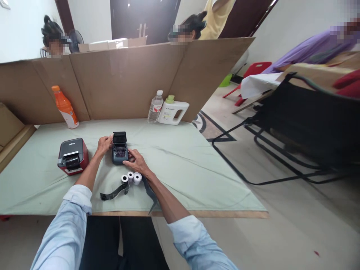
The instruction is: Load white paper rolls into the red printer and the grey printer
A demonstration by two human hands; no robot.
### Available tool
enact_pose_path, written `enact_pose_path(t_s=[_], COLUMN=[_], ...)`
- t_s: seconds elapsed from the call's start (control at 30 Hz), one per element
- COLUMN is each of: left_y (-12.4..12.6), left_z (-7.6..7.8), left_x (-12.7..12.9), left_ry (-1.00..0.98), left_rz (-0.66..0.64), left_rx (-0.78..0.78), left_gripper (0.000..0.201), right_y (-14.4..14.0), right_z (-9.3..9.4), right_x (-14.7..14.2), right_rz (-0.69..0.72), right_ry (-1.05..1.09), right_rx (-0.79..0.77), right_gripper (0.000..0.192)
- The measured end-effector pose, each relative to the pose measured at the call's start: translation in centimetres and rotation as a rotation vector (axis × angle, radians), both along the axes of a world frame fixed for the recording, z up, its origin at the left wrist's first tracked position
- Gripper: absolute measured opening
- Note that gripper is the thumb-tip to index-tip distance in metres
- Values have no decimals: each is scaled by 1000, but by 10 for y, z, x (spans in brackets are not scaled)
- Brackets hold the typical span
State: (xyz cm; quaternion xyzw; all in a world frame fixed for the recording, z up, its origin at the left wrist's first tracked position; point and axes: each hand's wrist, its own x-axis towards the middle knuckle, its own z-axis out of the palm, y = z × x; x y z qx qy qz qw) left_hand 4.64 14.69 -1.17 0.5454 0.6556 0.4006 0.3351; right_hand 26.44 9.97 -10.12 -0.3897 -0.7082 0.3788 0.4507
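Note:
A small dark portable receipt printer (120, 156) stands on the cloth with its lid (119, 137) raised and its inside showing. My left hand (104, 145) is at the printer's upper left, with curled fingers against the side of the lid. On the right, my right hand (137, 162) grips the printer's body, its thumb at the front corner and its fingers along the side. Nearer me are several white paper rolls (130, 176) standing together. One dark strip (114, 193) curls to their left, and another dark strip (150, 195) lies partly under my right forearm.
A red and black label printer (73, 155) sits left of my left forearm. An orange bottle (66, 108), a clear water bottle (155, 107) and a white jug (173, 112) stand against the cardboard wall (126, 82). A black folding chair (303, 123) is beyond the table's right edge.

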Motion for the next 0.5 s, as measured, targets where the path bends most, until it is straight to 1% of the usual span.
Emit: enact_pose_path(t_s=[0.07,0.13,0.17,0.23,0.27,0.33,0.5], left_y=[-2,-9,-14,-21,-24,-26,-24], left_z=[-4,-8,-10,-13,-13,-11,-4], left_x=[-1,-6,-9,-14,-15,-14,-3], left_ry=[74,147,185,276,327,419,598], left_rz=[-35,-143,-212,-346,-394,-428,-454], left_rx=[63,149,186,242,257,256,305], left_gripper=[43,28,29,41,44,42,26], right_y=[0,0,0,1,1,1,1], right_z=[0,1,2,3,4,5,9], right_x=[-1,-1,-1,-2,-2,-2,-2], right_rz=[-6,-4,-2,1,-1,-8,-7], right_ry=[7,9,8,6,5,1,-5], right_rx=[-4,-6,-7,-10,-10,-8,12], right_gripper=[79,79,78,78,78,78,75])
